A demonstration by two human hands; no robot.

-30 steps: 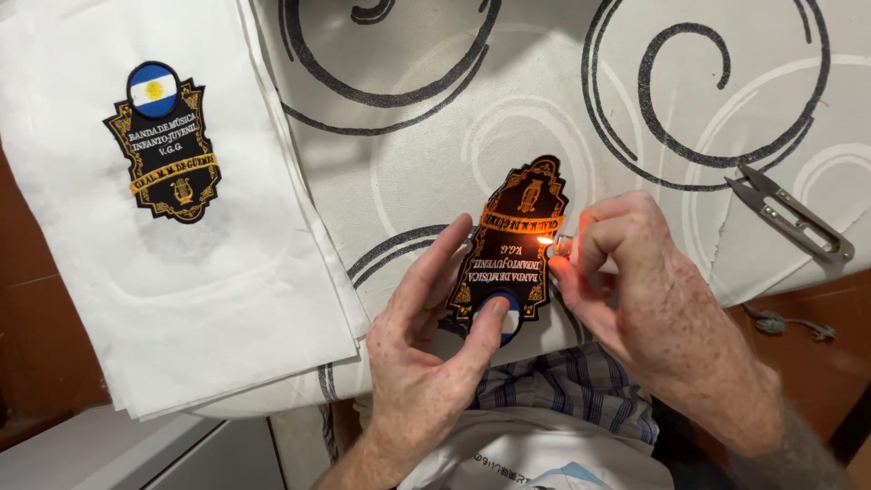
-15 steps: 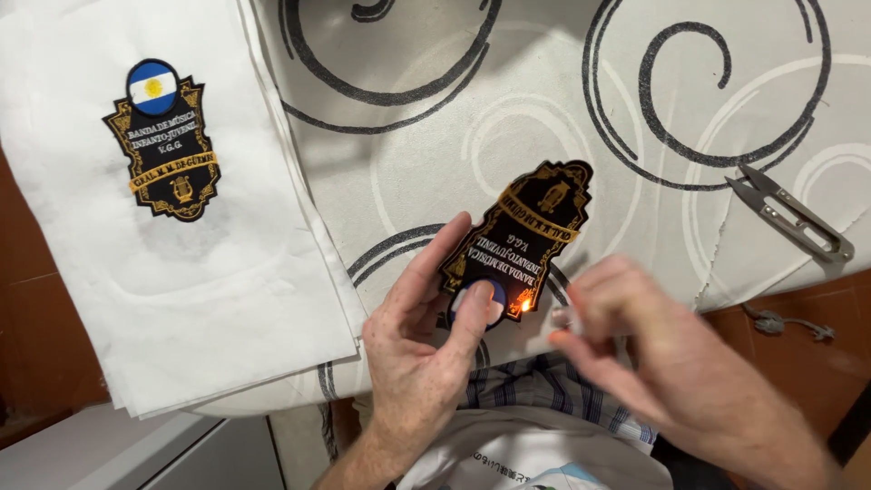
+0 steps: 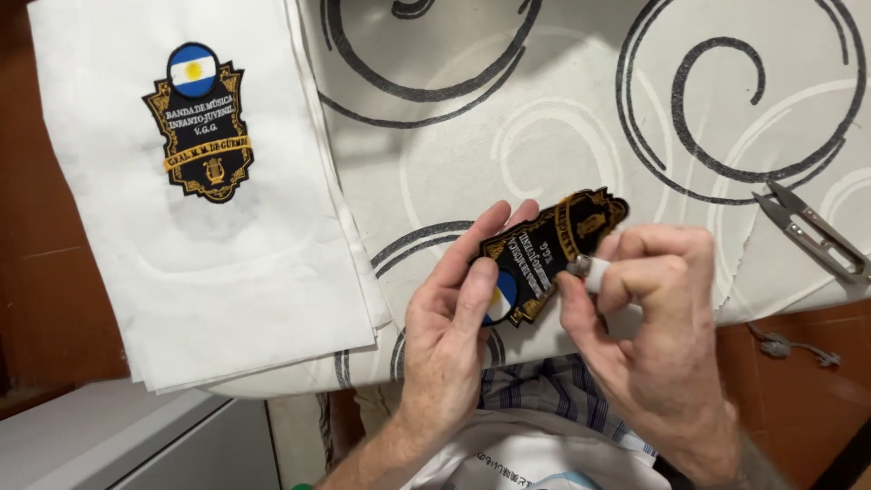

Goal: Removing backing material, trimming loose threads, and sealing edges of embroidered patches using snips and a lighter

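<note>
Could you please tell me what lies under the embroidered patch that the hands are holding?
Under the black patch is the swirl-patterned tablecloth; the left hand's fingers cover its lower end.

surface (image 3: 544, 118) covered by a white cloth with dark swirl print. folded white fabric (image 3: 227, 263) with an embroidered badge (image 3: 200, 122) lies on its left part. metal thread snips (image 3: 812, 231) lie at the right edge, well apart from the fabric.
</note>
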